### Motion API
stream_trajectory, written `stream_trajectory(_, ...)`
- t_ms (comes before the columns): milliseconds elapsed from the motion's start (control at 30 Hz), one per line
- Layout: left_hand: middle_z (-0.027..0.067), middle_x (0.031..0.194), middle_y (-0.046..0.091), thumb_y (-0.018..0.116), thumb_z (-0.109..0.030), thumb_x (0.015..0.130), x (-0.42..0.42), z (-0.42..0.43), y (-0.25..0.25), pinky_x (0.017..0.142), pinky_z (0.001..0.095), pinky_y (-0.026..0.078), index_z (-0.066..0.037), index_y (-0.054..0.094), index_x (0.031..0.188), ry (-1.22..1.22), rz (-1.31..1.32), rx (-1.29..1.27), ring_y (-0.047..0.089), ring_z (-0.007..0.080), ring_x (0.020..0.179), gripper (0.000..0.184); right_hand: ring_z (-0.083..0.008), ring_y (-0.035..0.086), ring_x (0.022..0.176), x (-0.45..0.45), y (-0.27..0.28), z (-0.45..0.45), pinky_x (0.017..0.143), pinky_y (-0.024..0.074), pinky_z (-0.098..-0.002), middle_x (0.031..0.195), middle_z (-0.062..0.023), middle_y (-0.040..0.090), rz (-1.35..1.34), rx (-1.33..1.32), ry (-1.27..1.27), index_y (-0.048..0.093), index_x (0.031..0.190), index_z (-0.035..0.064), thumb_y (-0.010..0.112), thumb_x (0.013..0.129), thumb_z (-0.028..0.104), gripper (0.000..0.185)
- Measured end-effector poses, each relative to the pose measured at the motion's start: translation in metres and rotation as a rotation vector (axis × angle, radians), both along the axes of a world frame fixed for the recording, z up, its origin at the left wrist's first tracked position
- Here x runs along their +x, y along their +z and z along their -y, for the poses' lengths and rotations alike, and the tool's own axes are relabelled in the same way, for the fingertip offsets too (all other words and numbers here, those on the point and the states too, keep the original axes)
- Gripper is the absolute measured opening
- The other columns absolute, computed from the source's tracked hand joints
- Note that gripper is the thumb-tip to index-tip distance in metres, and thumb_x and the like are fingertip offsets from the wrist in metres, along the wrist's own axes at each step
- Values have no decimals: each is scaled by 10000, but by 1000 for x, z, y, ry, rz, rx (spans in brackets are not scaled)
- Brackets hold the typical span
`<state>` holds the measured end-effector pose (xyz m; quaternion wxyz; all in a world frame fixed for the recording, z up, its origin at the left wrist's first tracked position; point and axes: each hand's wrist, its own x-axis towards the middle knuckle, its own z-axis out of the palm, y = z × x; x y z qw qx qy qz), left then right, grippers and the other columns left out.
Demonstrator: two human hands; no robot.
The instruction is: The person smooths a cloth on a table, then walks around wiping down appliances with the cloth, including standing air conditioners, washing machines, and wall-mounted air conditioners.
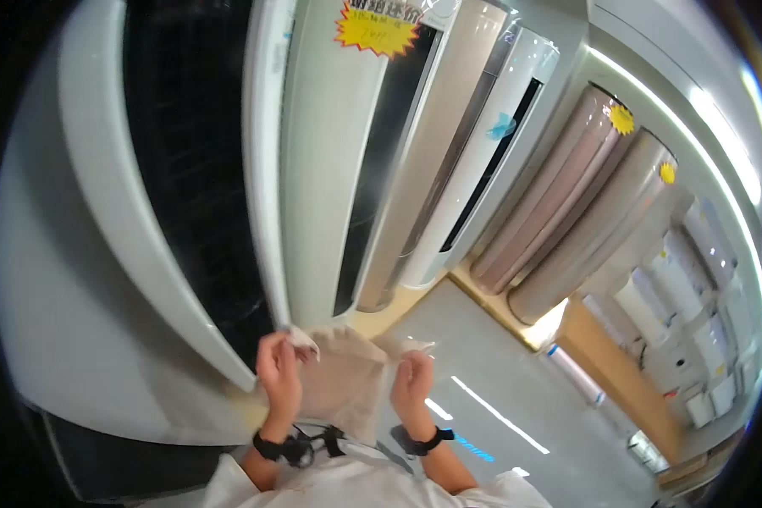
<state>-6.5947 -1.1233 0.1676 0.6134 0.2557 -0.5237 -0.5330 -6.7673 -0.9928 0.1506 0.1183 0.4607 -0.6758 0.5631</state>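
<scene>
My left hand (280, 369) is closed on the upper left corner of a beige cloth (341, 381), near the foot of a white standing unit. The cloth hangs spread out below and between my hands. At its right side, my right hand (411, 380) has its fingers curled together; a thin pale piece shows by the fingertips, but what it grips is too blurred to tell. Both wrists wear black bands.
Tall standing units, one a white unit with a yellow price sticker (322, 152), rise ahead. Two pinkish-brown cylindrical units (559, 186) stand on a low ledge to the right. A brown box-like counter (622, 372) and the grey floor (499, 389) lie right.
</scene>
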Motion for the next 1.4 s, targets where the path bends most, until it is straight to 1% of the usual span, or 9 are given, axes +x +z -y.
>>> stream_trajectory(300, 104, 1054, 669, 510, -85, 1084, -208, 135, 67, 855, 311, 534, 11, 548, 1223, 308, 5, -258, 668, 152, 951, 174, -158, 536, 981, -228, 49, 124, 886, 455, -294, 1126, -78, 530, 10, -252, 71, 515, 1179, 27, 472, 1037, -7, 152)
stream_trajectory(567, 260, 1160, 628, 626, 28, 946, -332, 210, 106, 892, 446, 520, 54, 525, 1315, 893, 279, -831, 640, 380, 1012, 383, -140, 519, 1010, -383, 109, 296, 914, 438, -277, 1158, -72, 518, -72, -449, 431, 500, 1182, 16, 467, 1050, 6, 136)
stream_trajectory(667, 271, 1160, 626, 681, -60, 891, -371, 230, 144, 886, 504, 489, 69, 440, 1450, 1141, 584, -960, 632, 423, 985, 622, -270, 494, 1332, -403, 158, 364, 1163, 354, -406, 1422, -166, 492, -100, -423, 570, 431, 1433, -49, 486, 1056, 41, 391)
stream_trajectory(767, 240, 1221, 634, 673, -153, 894, -400, 256, 146, 943, 522, 462, 44, 471, 1468, 1016, 758, -795, 624, 406, 1063, 640, -339, 374, 1479, -388, 194, 409, 1227, 273, -412, 1626, -219, 334, -105, -343, 703, 303, 1572, -39, 492, 1076, 149, 563)
stream_trajectory(867, 238, 1279, 636, 658, -189, 908, -423, 264, 115, 1029, 523, 452, 17, 513, 1461, 843, 942, -643, 600, 411, 1185, 608, -402, 310, 1517, -385, 139, 442, 1237, 243, -443, 1612, -267, 346, -103, -398, 697, 311, 1565, -52, 510, 1071, 242, 608)
stream_trajectory(1100, 186, 1224, 675, 666, -226, 910, -455, 267, 107, 933, 439, 540, -61, 613, 1399, 665, 943, -828, 664, 335, 1088, 518, -218, 572, 1273, -431, 94, 470, 1082, 458, -359, 1443, -152, 555, 562, -192, 1051, 384, 1549, -20, 572, 1049, 189, 573)
stream_trajectory(1133, 185, 1227, 674, 668, -220, 908, -460, 268, 123, 936, 444, 540, -67, 606, 1408, 625, 934, -836, 663, 336, 1092, 527, -170, 639, 1102, -446, 109, 481, 950, 528, -317, 1222, -95, 683, 272, -268, 993, 589, 1362, -15, 577, 1045, 169, 367)
stream_trajectory(1267, 209, 1283, 648, 674, -189, 896, -480, 285, 175, 966, 466, 532, -79, 556, 1462, 524, 835, -877, 650, 371, 1122, 589, -177, 606, 1184, -460, 198, 467, 1010, 493, -335, 1316, -121, 643, 525, -108, 1234, 551, 1401, -29, 528, 1065, 130, 372)
stream_trajectory(1400, 242, 1384, 587, 684, -170, 873, -477, 290, 162, 1016, 481, 511, -52, 515, 1495, 597, 846, -881, 612, 421, 1202, 655, -154, 628, 1108, -449, 173, 477, 955, 508, -319, 1252, -111, 673, 368, -245, 994, 583, 1353, -26, 572, 1049, 158, 356)
